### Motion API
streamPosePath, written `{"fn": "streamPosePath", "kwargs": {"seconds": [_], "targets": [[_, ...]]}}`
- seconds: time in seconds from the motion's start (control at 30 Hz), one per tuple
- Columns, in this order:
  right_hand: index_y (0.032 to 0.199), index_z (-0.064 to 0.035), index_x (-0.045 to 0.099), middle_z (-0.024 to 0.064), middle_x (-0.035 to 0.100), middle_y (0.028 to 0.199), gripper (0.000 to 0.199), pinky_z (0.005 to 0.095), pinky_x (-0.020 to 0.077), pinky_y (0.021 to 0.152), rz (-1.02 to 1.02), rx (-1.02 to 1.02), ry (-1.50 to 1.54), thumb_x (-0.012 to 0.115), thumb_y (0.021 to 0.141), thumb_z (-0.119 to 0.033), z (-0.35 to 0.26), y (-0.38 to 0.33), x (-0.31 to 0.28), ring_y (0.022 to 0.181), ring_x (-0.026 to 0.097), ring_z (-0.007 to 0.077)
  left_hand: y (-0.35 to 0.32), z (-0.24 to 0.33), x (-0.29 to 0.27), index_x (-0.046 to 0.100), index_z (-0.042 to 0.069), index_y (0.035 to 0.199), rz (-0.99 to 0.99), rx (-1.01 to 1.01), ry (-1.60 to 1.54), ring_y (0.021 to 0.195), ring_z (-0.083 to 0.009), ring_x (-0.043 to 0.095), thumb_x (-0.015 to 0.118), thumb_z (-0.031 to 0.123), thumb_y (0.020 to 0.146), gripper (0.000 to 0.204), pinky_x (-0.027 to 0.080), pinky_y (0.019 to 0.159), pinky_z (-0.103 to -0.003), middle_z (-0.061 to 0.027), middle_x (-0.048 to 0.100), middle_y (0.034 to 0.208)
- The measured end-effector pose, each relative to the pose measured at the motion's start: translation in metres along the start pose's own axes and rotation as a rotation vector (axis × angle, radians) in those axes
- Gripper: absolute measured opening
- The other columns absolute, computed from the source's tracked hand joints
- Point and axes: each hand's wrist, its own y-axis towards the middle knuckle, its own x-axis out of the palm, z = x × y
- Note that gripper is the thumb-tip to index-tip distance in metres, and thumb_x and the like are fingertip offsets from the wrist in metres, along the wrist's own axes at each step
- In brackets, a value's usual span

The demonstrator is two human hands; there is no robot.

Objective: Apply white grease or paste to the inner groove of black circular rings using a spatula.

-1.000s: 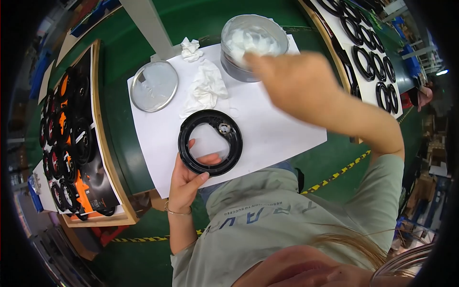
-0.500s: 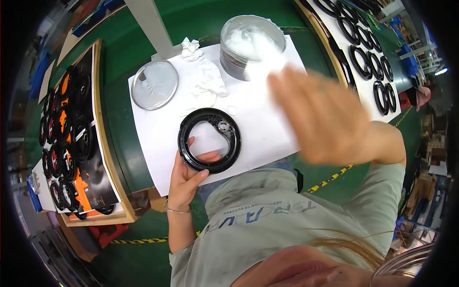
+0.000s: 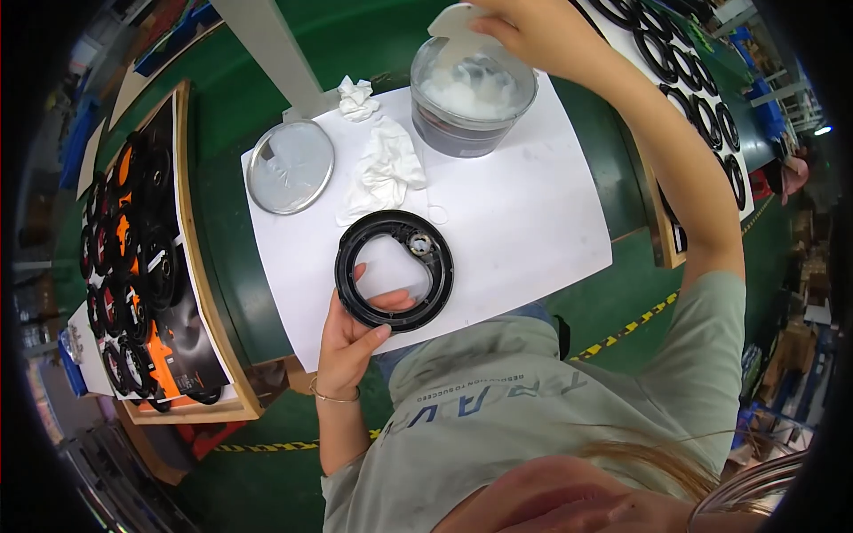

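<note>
Black ring [image 3: 394, 270] lies flat on the white paper sheet [image 3: 524, 222], near edge of the worktop [image 3: 222, 266], small round fitting on its far-right arc. Left hand [image 3: 351, 333] grips the ring's near-left rim: thumb curled over into the opening, fingers under and beside the outer edge. Grip closed on the ring.

Change since a second ago: right hand [image 3: 533, 31] was sweeping low over the sheet, just right of the ring; now it is stretched out far, above the far rim of the grey tub [image 3: 474, 98] of white paste. Fingertips pinch a small white pad or wipe [image 3: 458, 22], closed on it. Ring has not shifted; left hand holds it as before. My reading: the right hand has gone to the tub with the wipe, while the ring waits steady.

So the ring sits well apart from the right hand, tub between them.

Around: two crumpled white tissues [image 3: 386, 169] left of the tub, round metal lid [image 3: 290, 166] further left on the sheet. Wooden tray [image 3: 187, 266] of black and orange rings at far left; more black rings [image 3: 693, 98] on a board at right.
</note>
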Motion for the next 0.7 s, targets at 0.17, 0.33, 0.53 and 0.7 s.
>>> {"fn": "streamPosePath", "kwargs": {"seconds": [0.17,0.33,0.53,0.7], "targets": [[0.094,0.0019,0.062,0.0208,0.064,0.084,0.024,0.037,0.0472,0.072,-0.175,0.081,0.205,0.057,0.078,-0.016,0.015,0.027,-0.008,0.078,0.062,0.0306,0.001,0.001,0.001,0.014,0.005,0.14,0.002,-0.009,-0.007,0.111,-0.0361,0.052,0.059,-0.003,0.078,0.077,0.046,0.092,-0.047,-0.0277,0.05,0.118],[0.097,0.0031,0.062,0.0154,0.065,0.085,0.026,0.0336,0.0472,0.074,-0.249,0.18,0.349,0.055,0.08,-0.016,0.006,0.026,-0.026,0.079,0.062,0.0227,0.0,0.001,0.0,0.013,0.005,0.14,0.004,-0.006,-0.012,0.111,-0.0365,0.052,0.059,-0.001,0.078,0.077,0.046,0.092,-0.047,-0.0275,0.05,0.118],[0.094,0.0034,0.062,0.014,0.065,0.083,0.025,0.0326,0.0475,0.073,-0.211,0.221,0.34,0.056,0.08,-0.016,-0.006,0.011,-0.043,0.079,0.062,0.0214,0.001,0.001,0.002,0.013,0.005,0.14,-0.004,0.001,-0.031,0.111,-0.0367,0.052,0.059,-0.001,0.079,0.077,0.045,0.092,-0.047,-0.027,0.051,0.118],[0.089,0.0025,0.061,0.0121,0.064,0.08,0.02,0.0317,0.0468,0.069,-0.176,0.167,0.151,0.057,0.081,-0.016,-0.024,0.001,-0.039,0.076,0.06,0.0193,0.0,0.0,0.002,0.014,0.005,0.14,-0.001,0.002,-0.018,0.111,-0.0366,0.052,0.059,-0.001,0.079,0.077,0.045,0.093,-0.047,-0.0264,0.051,0.118]]}}
